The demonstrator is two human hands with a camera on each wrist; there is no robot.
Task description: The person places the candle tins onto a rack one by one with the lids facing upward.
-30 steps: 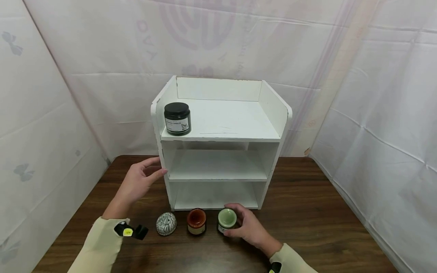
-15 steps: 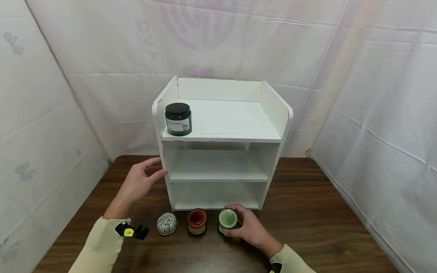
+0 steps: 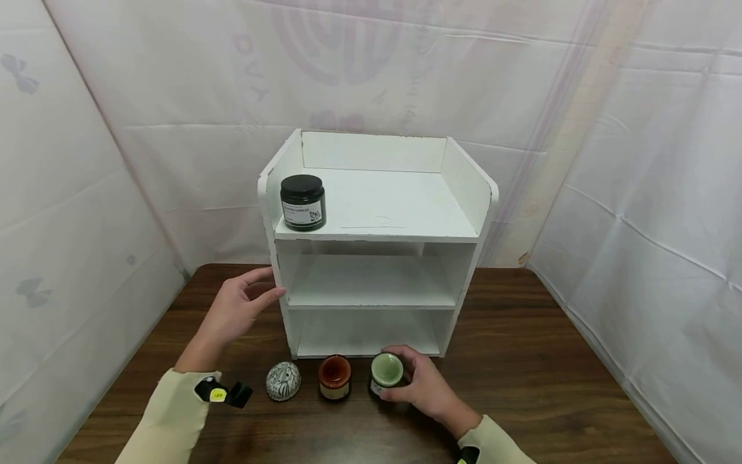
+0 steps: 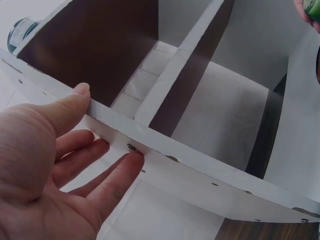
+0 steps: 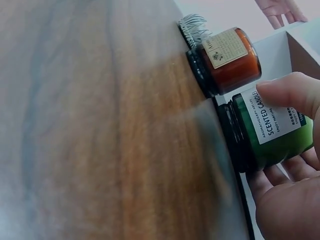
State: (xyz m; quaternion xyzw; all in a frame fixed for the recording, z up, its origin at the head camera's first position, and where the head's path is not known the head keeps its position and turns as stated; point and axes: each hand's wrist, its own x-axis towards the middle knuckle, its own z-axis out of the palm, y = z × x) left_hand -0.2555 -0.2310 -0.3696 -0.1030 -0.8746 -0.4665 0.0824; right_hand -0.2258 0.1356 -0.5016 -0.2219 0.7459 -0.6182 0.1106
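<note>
A white shelf unit (image 3: 371,283) stands on the wooden table. At its left side is my left hand (image 3: 232,312), thumb against the front edge and loosely bent fingers by the outer panel, as the left wrist view shows. With my right hand (image 3: 428,386) I hold a green scented candle jar (image 5: 275,130), thumb across its label and fingers behind. That jar is upside down, its black lid toward the table. Left of it sits an orange-brown candle jar (image 3: 334,375), also lid down. Further left lies a small round black-and-white patterned item (image 3: 283,381).
A dark candle jar (image 3: 303,203) with a black lid stands upright at the left of the top shelf. White fabric (image 3: 191,167) hangs behind and at both sides. The brown tabletop (image 3: 522,361) extends to the right of the unit.
</note>
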